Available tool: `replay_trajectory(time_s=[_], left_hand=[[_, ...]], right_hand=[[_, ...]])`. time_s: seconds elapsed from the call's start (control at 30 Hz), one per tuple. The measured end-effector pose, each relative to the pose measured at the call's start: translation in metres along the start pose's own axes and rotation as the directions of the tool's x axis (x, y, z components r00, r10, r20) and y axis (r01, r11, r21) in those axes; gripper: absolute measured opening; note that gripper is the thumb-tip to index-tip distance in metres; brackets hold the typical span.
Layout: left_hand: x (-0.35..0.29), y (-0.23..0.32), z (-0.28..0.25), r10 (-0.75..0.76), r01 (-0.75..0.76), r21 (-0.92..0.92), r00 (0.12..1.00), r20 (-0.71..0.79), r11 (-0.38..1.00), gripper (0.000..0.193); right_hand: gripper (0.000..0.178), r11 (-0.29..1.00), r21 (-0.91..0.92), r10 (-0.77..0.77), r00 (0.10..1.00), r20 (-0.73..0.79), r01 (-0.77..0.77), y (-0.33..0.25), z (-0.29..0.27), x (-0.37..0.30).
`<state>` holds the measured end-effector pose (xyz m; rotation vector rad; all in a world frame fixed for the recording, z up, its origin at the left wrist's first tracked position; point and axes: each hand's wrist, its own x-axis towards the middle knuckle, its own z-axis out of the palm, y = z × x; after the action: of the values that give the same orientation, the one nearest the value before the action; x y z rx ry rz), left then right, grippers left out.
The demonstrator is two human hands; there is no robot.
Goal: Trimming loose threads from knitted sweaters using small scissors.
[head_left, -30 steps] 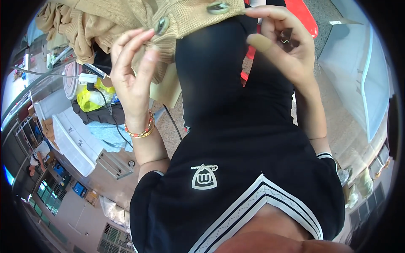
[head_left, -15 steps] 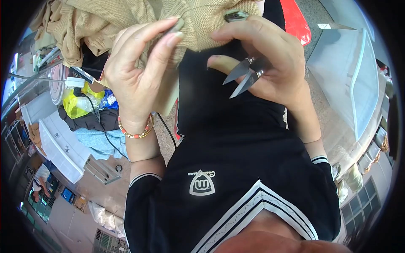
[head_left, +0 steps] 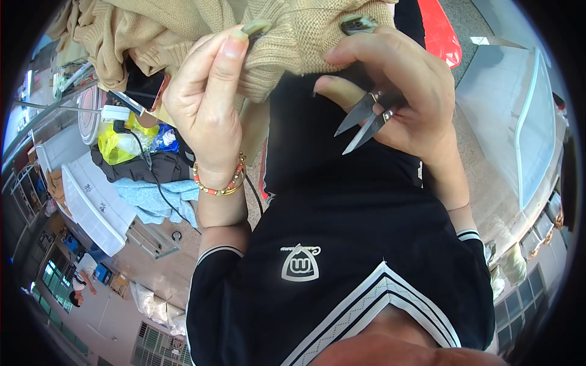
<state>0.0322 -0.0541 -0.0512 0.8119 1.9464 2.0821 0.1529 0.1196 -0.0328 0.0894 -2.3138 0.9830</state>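
A tan knitted garment [head_left: 314,33] with ribbed edging lies over my lap at the top. Thumb and fingertip of my left hand [head_left: 210,110] pinch a shiny greenish button [head_left: 257,27] at the garment's edge. A second dark, glossy button [head_left: 358,24] shows on the knit, just above the index finger of my right hand [head_left: 412,82]. That hand holds small metal scissors [head_left: 365,119] against the palm, their blades apart and pointing down to the left. Its thumb and index finger stand apart beside the knit. The scissors' handles are mostly hidden.
More tan knitwear [head_left: 177,27] is heaped at upper left, with a dark phone [head_left: 145,85] below it. A white plug adapter [head_left: 116,113] with a black cable sits near a yellow bag [head_left: 116,146]. A translucent plastic bin [head_left: 506,116] stands at right. Another person [head_left: 84,277] is far off at lower left.
Both hands, the garment and the scissors sit slightly farther right in the picture. My left wrist has turned, and more of the pinched button shows. The distant person appears more fully.
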Motion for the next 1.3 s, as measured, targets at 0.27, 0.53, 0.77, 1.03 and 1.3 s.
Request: replay_trajectory(time_s=[0.27, 0.53, 0.77, 1.03, 1.3], left_hand=[[0.0, 0.018, 0.0, 0.548, -0.588, 0.444, 0.804, 0.23, 0.676, 0.019], [-0.024, 0.023, 0.003, 0.504, -0.65, 0.398, 0.757, 0.416, 0.647, 0.033], [-0.025, 0.042, 0.017, 0.352, -0.477, 0.391, 0.868, 0.35, 0.787, 0.035], [-0.02, 0.062, 0.02, 0.195, -0.479, 0.625, 0.862, 0.468, 0.616, 0.036], [-0.03, 0.064, 0.025, 0.161, -0.351, 0.576, 0.921, 0.354, 0.738, 0.027]], right_hand=[[0.028, 0.994, 0.09, 0.057, 0.995, 0.084, -0.065, 0.003, -0.009, -0.005], [0.022, 0.987, 0.134, 0.056, 0.967, 0.248, -0.092, -0.004, -0.038, -0.025], [0.024, 0.99, 0.114, 0.059, 0.977, 0.207, -0.084, 0.003, -0.031, -0.038], [0.021, 0.93, 0.312, 0.153, 0.976, 0.152, -0.195, 0.003, -0.027, -0.049], [0.022, 0.96, 0.243, 0.099, 0.983, 0.156, -0.135, -0.002, -0.03, -0.04]])
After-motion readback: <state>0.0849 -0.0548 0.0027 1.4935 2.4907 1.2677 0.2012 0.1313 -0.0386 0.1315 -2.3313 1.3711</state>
